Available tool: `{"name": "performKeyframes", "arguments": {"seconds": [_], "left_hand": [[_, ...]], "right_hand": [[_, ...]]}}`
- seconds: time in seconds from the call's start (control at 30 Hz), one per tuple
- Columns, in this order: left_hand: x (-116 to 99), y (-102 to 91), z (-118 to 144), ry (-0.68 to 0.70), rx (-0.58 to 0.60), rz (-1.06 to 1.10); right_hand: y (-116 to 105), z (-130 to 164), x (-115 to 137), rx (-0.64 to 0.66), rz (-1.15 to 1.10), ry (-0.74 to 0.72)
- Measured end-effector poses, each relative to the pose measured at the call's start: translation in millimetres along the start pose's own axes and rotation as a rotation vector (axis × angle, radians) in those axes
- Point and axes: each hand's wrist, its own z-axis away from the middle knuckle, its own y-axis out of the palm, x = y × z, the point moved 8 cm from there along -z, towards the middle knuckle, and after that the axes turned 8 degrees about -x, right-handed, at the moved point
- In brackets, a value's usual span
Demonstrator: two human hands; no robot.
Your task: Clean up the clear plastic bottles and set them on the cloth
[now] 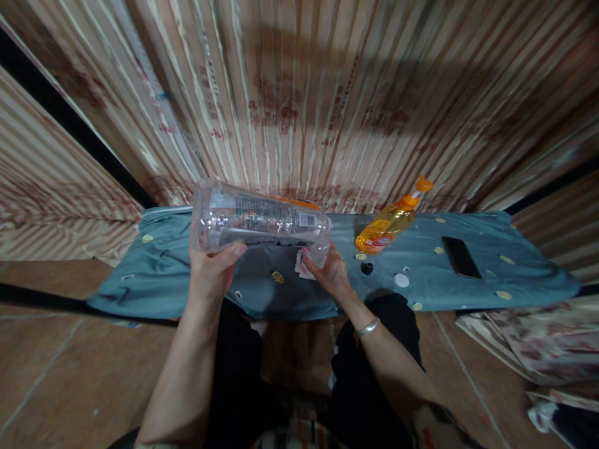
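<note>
My left hand (211, 269) grips the base end of a large clear plastic bottle (256, 221), held on its side above a blue-grey cloth (163, 274). The bottle's mouth points right, toward my right hand (328, 269), which pinches a small clear plastic piece with a scrap of white and pink paper at the bottle's neck. A silver bracelet sits on my right wrist. An orange strip shows along the bottle's far side.
An orange liquid-soap bottle (390, 223) with an orange cap lies tilted on the cloth. Near it are a small black cap (367, 268), a white cap (401, 280) and a black phone (461, 257). Striped curtains hang behind. Patterned fabric lies on the tiled floor at right.
</note>
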Motion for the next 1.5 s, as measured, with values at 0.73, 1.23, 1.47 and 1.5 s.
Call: {"name": "performKeyframes", "arguments": {"seconds": [0.73, 1.23, 1.47, 1.5], "left_hand": [[-7, 6.8, 1, 0.013, 0.017, -0.002], [-9, 9.2, 3, 0.019, 0.031, 0.013], [-13, 13.7, 2, 0.008, 0.023, -0.004], [-12, 13.0, 2, 0.013, 0.021, 0.001]], "right_hand": [[1, 0, 0, 0.008, 0.004, -0.035], [1, 0, 0, -0.003, -0.055, -0.028], [1, 0, -3, 0.001, -0.035, 0.002], [1, 0, -4, 0.001, -0.036, 0.004]]}}
